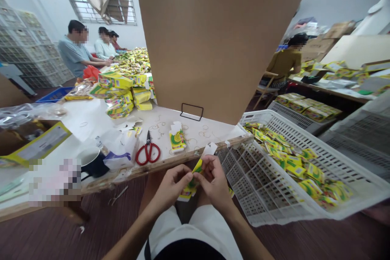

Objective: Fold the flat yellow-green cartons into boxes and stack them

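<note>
My left hand (172,187) and my right hand (215,180) meet over my lap, just below the table's front edge. Both pinch a small bundle of yellow-green sachets (191,185) with a white paper strip (209,149) sticking up from it. The fingers of both hands are closed around the bundle. A small stack of the same sachets (177,138) lies on the table beyond my hands, next to red-handled scissors (148,152).
A white plastic crate (319,146) with several sachets sits at my right. A tall cardboard sheet (219,44) stands on the table (170,115) behind a wire stand (191,111). Yellow boxes (122,89) pile at left, a dark mug (91,161) near the edge. Other people sit at back.
</note>
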`<state>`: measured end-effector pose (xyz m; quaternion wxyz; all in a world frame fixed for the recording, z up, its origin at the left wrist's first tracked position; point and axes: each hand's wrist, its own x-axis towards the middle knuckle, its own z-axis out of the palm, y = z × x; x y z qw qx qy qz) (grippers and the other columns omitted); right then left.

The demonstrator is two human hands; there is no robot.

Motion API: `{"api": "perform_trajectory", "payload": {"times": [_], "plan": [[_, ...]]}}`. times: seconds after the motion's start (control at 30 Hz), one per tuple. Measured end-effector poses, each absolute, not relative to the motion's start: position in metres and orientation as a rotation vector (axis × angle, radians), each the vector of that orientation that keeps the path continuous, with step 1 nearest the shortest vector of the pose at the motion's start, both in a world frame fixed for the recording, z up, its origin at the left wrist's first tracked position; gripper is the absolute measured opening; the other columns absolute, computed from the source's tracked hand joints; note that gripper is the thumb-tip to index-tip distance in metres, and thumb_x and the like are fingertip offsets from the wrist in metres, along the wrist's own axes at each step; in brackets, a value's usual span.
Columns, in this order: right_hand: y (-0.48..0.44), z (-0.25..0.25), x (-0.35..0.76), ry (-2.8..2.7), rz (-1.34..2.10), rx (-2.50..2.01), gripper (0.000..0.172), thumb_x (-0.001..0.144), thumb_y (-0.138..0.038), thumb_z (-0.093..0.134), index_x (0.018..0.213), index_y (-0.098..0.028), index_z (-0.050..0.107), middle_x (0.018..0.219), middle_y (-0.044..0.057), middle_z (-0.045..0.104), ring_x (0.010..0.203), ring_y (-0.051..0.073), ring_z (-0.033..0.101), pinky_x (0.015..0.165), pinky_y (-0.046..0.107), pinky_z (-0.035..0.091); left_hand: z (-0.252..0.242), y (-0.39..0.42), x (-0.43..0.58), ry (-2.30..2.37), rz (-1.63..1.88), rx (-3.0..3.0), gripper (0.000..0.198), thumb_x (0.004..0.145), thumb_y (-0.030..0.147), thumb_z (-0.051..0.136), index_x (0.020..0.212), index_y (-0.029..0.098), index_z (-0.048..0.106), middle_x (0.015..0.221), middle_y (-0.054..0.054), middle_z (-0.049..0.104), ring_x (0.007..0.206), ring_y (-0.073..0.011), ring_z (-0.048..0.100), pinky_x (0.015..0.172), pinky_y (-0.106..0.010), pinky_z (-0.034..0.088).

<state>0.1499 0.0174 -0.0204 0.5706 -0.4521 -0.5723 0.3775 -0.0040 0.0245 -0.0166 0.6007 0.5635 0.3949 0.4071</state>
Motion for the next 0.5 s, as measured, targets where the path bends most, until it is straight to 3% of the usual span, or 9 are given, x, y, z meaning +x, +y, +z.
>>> {"api": "perform_trajectory", "payload": {"times": [0.1,0.2,0.37,0.43,0.5], "plan": [[0.014,-0.021,0.147,-1.344,0.906,-1.032,0.025,0.08,-0.022,0.062,0.1,-0.022,0.047,0.08,-0.001,0.048,0.072,0.013,0.051,0.064,0.023,0.047,-0.024,0.023,0.002,0.789,0.811,1.002,0.044,0.076,0.054,0.062,0.091,0.013,0.068,0.074,-0.004,0.066,0.067,-0.0159,0.059,0.065,-0.027,0.046],[0.011,-0.023,0.145,-1.327,0.881,-1.059,0.019,0.085,-0.028,0.059,0.099,-0.022,0.049,0.078,-0.001,0.048,0.07,0.013,0.05,0.065,0.024,0.046,-0.027,0.021,0.008,0.758,0.831,0.962,0.045,0.078,0.053,0.062,0.097,0.012,0.068,0.076,-0.005,0.068,0.066,-0.0152,0.06,0.065,-0.026,0.046],[0.008,-0.021,0.144,-1.256,0.698,-1.211,0.04,0.082,-0.037,0.063,0.116,-0.021,0.051,0.103,0.008,0.057,0.084,0.018,0.054,0.076,0.03,0.049,-0.027,0.022,0.01,0.909,1.076,1.049,0.045,0.082,0.049,0.058,0.111,0.015,0.063,0.095,-0.007,0.07,0.078,-0.019,0.064,0.067,-0.027,0.05],[0.007,-0.016,0.144,-1.343,0.788,-1.234,0.025,0.084,-0.039,0.059,0.1,-0.019,0.062,0.093,0.007,0.061,0.08,0.019,0.055,0.073,0.029,0.049,-0.028,0.023,0.009,0.952,1.133,1.099,0.044,0.084,0.047,0.056,0.114,0.015,0.06,0.101,-0.008,0.07,0.085,-0.0217,0.065,0.07,-0.029,0.052],[0.007,-0.013,0.145,-1.397,0.867,-1.257,0.024,0.087,-0.039,0.055,0.079,-0.018,0.065,0.077,0.005,0.061,0.073,0.019,0.056,0.067,0.028,0.049,-0.029,0.024,0.007,0.962,1.136,1.188,0.04,0.086,0.044,0.053,0.112,0.015,0.06,0.104,-0.009,0.069,0.092,-0.0234,0.064,0.077,-0.032,0.052]]}}
